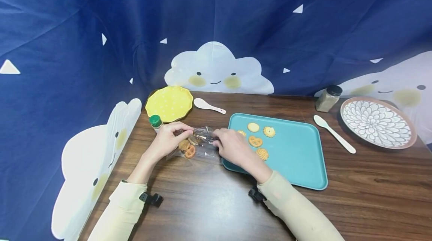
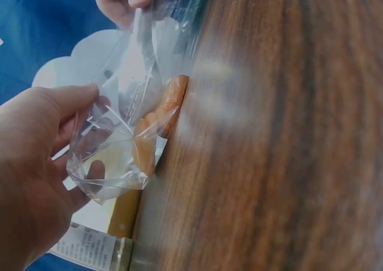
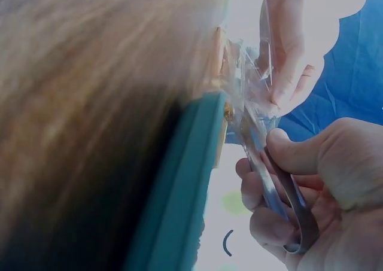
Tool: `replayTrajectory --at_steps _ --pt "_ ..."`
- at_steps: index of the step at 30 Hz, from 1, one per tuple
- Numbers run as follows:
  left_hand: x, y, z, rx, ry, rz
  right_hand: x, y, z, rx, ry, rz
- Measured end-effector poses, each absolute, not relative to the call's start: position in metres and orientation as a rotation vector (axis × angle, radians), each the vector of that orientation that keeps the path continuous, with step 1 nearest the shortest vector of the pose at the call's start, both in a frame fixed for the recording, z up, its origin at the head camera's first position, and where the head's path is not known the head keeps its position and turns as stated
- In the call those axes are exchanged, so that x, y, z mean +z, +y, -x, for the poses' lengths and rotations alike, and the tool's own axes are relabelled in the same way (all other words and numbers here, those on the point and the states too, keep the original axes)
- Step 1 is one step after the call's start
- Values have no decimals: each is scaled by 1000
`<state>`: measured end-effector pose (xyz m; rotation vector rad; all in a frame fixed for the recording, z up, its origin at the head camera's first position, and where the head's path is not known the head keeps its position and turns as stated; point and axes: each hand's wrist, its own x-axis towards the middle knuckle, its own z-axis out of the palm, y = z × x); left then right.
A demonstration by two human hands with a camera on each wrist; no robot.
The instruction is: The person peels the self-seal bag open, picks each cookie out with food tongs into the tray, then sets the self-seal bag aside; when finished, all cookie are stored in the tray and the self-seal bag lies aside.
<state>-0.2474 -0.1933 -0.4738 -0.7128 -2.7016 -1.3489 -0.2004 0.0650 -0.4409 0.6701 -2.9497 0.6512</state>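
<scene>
My left hand (image 1: 172,138) pinches the clear plastic bag (image 1: 206,153) near its upper edge. Inside the bag lie several cookies, among them a pretzel-shaped one (image 1: 190,151). In the right wrist view my right hand (image 3: 299,193) grips metal tongs (image 3: 307,226) between thumb and fingers, their tips reaching into the bag's mouth. What the tips hold is blurred behind the plastic. From the head view, the right hand is over the left edge of the teal tray (image 1: 293,158), which bears several cookies, including a pretzel-shaped one (image 1: 255,141) and a swirled one (image 1: 262,154).
A yellow plate (image 1: 169,104) and a white spoon (image 1: 209,106) lie at the back left, with a green-capped bottle (image 1: 156,121) close behind the left hand. At right are a second spoon (image 1: 334,134), a black-lidded jar (image 1: 328,99) and a patterned plate (image 1: 378,123).
</scene>
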Motion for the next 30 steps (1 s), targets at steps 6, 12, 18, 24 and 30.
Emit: replayTrajectory --at_steps 6,12,18,24,30 --pt "-472 -193 247 -1379 -2710 685 -435 76 199 692 -2905 -699" --pt "-474 -193 248 -1382 -2707 680 -434 95 197 614 -2866 -704" --pt "-473 -194 249 -1368 -2706 693 -433 122 185 482 -2797 -680" --pt "-472 -195 250 -1357 -2710 688 -428 158 177 391 -2745 -625" --pt "-474 -195 249 -1354 -2730 687 -421 202 170 403 -2746 -529"
